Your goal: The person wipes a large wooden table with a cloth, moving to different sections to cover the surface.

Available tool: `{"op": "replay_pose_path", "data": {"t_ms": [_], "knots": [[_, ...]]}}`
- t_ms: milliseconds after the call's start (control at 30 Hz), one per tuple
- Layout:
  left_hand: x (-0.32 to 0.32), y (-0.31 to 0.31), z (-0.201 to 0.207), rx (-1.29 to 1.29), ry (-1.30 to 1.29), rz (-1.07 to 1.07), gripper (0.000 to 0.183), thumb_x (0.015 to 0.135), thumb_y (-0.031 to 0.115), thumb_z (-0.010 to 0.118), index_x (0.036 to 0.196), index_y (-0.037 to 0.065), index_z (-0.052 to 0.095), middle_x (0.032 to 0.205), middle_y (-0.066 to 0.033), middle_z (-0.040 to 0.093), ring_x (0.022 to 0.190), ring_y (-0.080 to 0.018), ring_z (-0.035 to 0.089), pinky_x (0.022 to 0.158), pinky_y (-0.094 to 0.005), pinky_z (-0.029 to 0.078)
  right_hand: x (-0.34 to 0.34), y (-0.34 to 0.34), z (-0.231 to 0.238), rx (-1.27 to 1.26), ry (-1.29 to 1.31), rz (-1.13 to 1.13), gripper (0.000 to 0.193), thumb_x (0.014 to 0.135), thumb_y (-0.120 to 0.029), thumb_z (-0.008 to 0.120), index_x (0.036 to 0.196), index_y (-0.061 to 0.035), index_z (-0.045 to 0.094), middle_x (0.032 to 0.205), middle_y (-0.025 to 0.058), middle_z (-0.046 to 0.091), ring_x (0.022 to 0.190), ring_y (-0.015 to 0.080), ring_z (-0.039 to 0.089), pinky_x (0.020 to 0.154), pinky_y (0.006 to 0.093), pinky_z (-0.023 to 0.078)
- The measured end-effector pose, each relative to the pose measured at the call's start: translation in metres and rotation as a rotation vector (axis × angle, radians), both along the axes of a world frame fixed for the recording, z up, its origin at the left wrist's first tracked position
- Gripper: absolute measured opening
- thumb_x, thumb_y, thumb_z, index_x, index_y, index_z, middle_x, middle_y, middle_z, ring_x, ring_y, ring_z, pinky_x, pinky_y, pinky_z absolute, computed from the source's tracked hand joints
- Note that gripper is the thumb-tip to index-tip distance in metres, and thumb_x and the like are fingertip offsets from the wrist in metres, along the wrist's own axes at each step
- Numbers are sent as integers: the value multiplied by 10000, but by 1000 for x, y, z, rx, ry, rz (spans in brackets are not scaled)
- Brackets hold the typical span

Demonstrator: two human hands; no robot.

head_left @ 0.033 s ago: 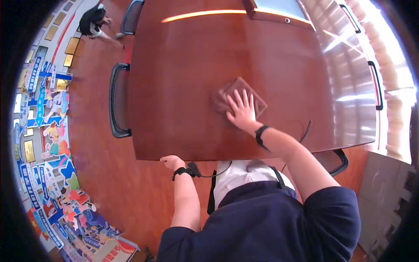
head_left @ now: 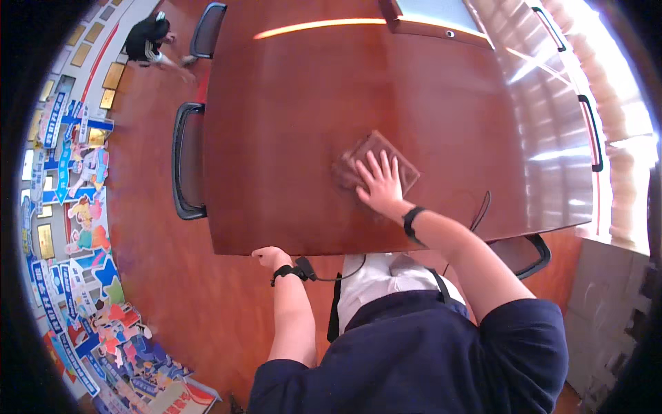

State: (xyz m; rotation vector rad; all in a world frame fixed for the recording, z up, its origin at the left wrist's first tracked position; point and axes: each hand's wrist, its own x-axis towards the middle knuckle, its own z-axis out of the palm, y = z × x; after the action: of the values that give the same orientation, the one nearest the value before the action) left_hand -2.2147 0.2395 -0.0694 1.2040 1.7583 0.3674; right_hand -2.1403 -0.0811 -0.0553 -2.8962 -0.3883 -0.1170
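Polished and reddish-brown, the long table (head_left: 289, 124) is filling most of my view, with dark chairs (head_left: 185, 162) tucked along its sides. I am pressing my right hand (head_left: 379, 183) flat, fingers spread, on a brown cloth (head_left: 362, 155) lying near the table's near edge, so I judge I am in the middle of wiping the top. My left hand (head_left: 270, 257) is curling loosely at the table's edge, holding nothing I can see. Next, I reckon, I need steady pressure and a sweep onto the unwiped stretch.
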Motion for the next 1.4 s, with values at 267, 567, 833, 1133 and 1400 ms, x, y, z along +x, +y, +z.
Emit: {"op": "replay_pose_path", "data": {"t_ms": [267,567,833,1133,1400], "knots": [[29,-18,25,-62,103,1,781,946,546,164,1187,-73,573,1249,-188,579,1153,-388,529,1000,-461,399,-88,9,5,52,-5,-66,668,829,-476,547,1424,-228,372,1513,110,252,1390,400,182,1103,611,124],[54,-8,30,-112,182,32,718,940,522,202,1218,-32,564,1309,-136,549,1193,-318,523,1037,-436,375,-117,8,6,48,-40,-183,655,796,-484,586,1387,-247,431,1493,75,305,1397,359,197,1121,590,116],[71,74,2,-107,99,-72,679,950,487,215,1283,-24,514,1326,-134,534,1249,-284,479,1053,-428,368,-119,10,8,-50,-95,-550,564,881,-438,530,1402,-262,407,1497,61,307,1402,350,196,1121,570,109],[69,73,27,-168,18,32,667,943,492,231,1352,6,433,1416,-112,445,1271,-290,455,1113,-417,280,-119,-53,12,-77,88,-888,613,910,-548,402,1465,-321,275,1558,35,172,1437,327,74,1131,551,31],[52,93,-9,-55,231,-108,681,945,498,203,1321,1,476,1312,-103,552,1233,-236,505,1083,-400,326,-70,-90,6,-141,173,-827,653,906,-582,363,1487,-327,207,1572,45,101,1439,350,9,1117,586,-13]]}}
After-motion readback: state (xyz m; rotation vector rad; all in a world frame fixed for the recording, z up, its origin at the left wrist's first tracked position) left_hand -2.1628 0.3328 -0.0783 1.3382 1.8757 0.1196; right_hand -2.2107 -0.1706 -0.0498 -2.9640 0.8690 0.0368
